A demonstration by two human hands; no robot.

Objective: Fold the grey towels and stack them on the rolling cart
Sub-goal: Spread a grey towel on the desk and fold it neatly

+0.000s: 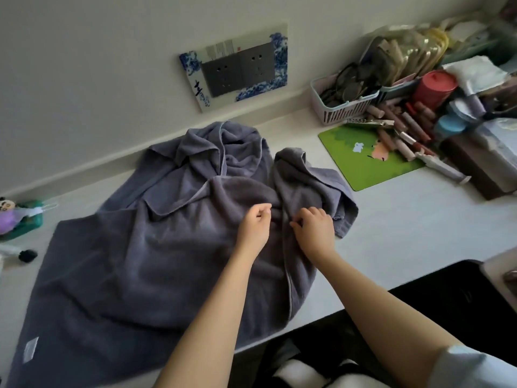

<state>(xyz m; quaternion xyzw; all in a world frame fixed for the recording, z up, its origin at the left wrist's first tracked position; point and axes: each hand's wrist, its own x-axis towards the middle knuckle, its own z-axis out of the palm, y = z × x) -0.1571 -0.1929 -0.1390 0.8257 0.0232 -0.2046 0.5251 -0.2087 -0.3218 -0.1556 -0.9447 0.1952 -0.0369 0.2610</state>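
The large grey terry towel [134, 247] runs off the frame at 7 o'clock, so its full outline cannot be seen, and how many towels make up the crumpled heap is hard to tell; a smaller grey bunch [307, 180] lies at its 2 o'clock side. The cloth is soft, thick and matte, with a paler piped hem, spread flat toward 8 o'clock and rumpled into deep folds toward 12 o'clock, all on the smooth white tabletop [405, 233]. The left hand [256, 225] has its fingers curled, pinching a ridge of towel. The right hand [316, 228], just beside it at 3 o'clock, also curls its fingertips into the same fold. At 2 o'clock lie a green cartoon mat [363, 161] and a pale slotted plastic basket [335, 107], whose contents are blurred. A blue-and-white patterned socket plate [235, 65] sits on the wall at 12 o'clock.
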